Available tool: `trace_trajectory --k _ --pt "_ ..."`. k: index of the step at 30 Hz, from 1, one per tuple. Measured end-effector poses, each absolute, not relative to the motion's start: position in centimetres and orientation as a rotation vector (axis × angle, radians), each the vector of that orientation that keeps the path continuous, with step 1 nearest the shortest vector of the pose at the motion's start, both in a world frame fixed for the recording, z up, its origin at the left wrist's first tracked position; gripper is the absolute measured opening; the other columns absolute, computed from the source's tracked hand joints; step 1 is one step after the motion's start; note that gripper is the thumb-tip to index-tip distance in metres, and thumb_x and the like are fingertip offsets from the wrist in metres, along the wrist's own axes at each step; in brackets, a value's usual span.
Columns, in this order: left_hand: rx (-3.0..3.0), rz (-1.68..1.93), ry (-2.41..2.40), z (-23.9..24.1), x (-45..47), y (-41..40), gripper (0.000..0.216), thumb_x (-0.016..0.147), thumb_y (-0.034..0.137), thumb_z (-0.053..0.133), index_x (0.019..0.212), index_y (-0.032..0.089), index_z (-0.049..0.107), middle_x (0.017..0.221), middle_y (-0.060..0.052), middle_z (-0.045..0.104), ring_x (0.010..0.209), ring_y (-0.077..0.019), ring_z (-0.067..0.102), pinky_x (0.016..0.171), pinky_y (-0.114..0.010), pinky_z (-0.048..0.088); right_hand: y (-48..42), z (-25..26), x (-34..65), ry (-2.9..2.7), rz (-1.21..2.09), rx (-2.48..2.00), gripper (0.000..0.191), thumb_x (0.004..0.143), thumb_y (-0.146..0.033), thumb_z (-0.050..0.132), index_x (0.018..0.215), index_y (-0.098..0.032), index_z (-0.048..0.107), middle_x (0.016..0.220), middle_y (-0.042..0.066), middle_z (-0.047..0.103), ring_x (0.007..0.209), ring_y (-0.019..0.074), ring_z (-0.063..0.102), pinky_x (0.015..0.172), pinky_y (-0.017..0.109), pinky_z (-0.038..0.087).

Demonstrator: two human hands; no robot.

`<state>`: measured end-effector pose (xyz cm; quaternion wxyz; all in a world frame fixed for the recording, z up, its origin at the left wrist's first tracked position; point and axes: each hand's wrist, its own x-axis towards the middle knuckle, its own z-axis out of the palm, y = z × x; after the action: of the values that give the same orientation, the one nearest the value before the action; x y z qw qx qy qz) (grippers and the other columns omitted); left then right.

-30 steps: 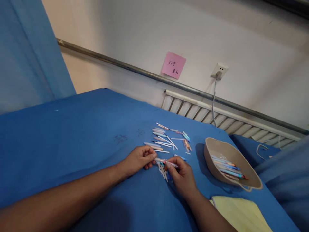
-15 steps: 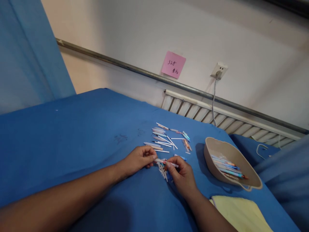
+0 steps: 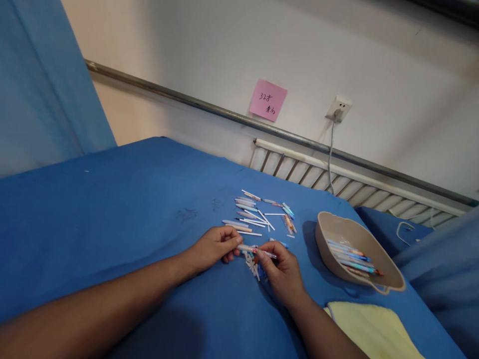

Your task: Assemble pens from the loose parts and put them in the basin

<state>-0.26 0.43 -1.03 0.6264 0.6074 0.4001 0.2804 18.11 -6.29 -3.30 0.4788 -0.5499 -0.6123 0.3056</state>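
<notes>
Between my two hands is a slim pen [image 3: 247, 248], pale at its left end and clear with reddish marks toward the right. My left hand [image 3: 219, 244] pinches its left end; my right hand [image 3: 280, 269] grips the right part, where a clear tip pokes out. Small white pen parts [image 3: 252, 265] lie in a heap just below, with blue pieces [image 3: 263, 274] partly hidden by my right hand. Beyond my hands, several pale pen barrels [image 3: 245, 202] and white refills [image 3: 266, 219] are spread on the blue cloth [image 3: 123, 219]. Short orange and clear pieces [image 3: 288, 223] lie right of them.
A beige basket [image 3: 325, 244] with several assembled-looking pens [image 3: 352, 259] stands at the right. In front of it lies a folded yellow cloth [image 3: 370, 326]. Behind the table are a radiator [image 3: 299, 167], a metal rail [image 3: 209, 110] and a plugged-in cable [image 3: 331, 154].
My left thumb and fingers have shifted slightly on the pen's left end. The right hand and the loose parts look the same.
</notes>
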Motion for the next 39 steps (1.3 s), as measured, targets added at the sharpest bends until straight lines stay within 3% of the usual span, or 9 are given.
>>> trace_trajectory --k 10,15,20,25,30,34,39 --pt "1.443 0.724 0.877 -1.2 -0.5 0.5 0.026 0.066 0.032 0.069 0.084 0.015 0.060 0.068 0.003 0.055 0.059 -0.0083 0.049 0.056 -0.020 0.039 -6.3 -3.3 18.1 -1.484 0.767 -1.353 0.021 0.080 -0.037 0.057 0.081 -0.017 0.062 0.069 0.001 0.064 0.062 0.0127 0.054 0.058 0.022 0.042" --pt "1.419 0.717 0.799 -1.4 -0.7 0.7 0.031 0.066 0.028 0.070 0.093 0.017 0.059 0.087 -0.002 0.063 0.074 -0.0124 0.057 0.068 -0.024 0.045 -6.3 -3.3 18.0 -1.492 0.760 -1.345 0.020 0.081 -0.037 0.056 0.081 -0.018 0.062 0.069 0.001 0.063 0.062 0.0127 0.054 0.057 0.022 0.042" --pt "1.413 0.642 0.903 -0.7 -0.7 0.6 0.031 0.071 0.036 0.065 0.093 0.016 0.058 0.069 0.001 0.060 0.060 -0.0113 0.055 0.058 -0.023 0.043 -6.2 -3.0 17.8 -1.484 0.710 -1.347 0.022 0.081 -0.038 0.054 0.081 -0.018 0.062 0.067 0.001 0.064 0.060 0.0127 0.054 0.057 0.022 0.042" --pt "1.424 0.620 0.935 0.0 -0.6 0.8 0.029 0.069 0.040 0.065 0.081 0.015 0.057 0.062 0.003 0.057 0.054 -0.0099 0.051 0.054 -0.022 0.040 -5.8 -2.5 17.8 -1.515 0.638 -1.356 0.019 0.083 -0.035 0.053 0.082 -0.018 0.062 0.068 0.000 0.064 0.061 0.0124 0.056 0.058 0.022 0.041" --pt "1.483 0.623 0.941 0.1 -0.8 1.0 0.030 0.065 0.037 0.070 0.082 0.016 0.058 0.063 0.004 0.056 0.055 -0.0101 0.050 0.051 -0.020 0.036 -5.8 -1.3 18.2 -1.814 0.379 -1.387 0.014 0.085 -0.029 0.052 0.090 -0.022 0.063 0.082 0.001 0.066 0.077 0.0148 0.059 0.071 0.025 0.041" --pt "1.540 0.592 0.867 -0.2 -1.0 1.2 0.033 0.063 0.038 0.072 0.086 0.018 0.059 0.071 0.002 0.061 0.063 -0.0133 0.055 0.057 -0.021 0.041 -6.5 -0.2 17.9 -2.048 0.156 -1.407 0.018 0.088 -0.025 0.048 0.100 -0.024 0.061 0.087 0.003 0.066 0.083 0.0172 0.058 0.075 0.028 0.039" --pt "1.472 0.570 0.808 -0.1 -0.9 1.3 0.043 0.063 0.042 0.071 0.096 0.019 0.058 0.083 -0.003 0.064 0.071 -0.0168 0.059 0.065 -0.027 0.046 -7.8 1.7 22.2 -1.909 -0.030 -1.498 0.019 0.088 -0.023 0.044 0.099 -0.022 0.060 0.091 0.005 0.065 0.084 0.0187 0.057 0.078 0.030 0.039"
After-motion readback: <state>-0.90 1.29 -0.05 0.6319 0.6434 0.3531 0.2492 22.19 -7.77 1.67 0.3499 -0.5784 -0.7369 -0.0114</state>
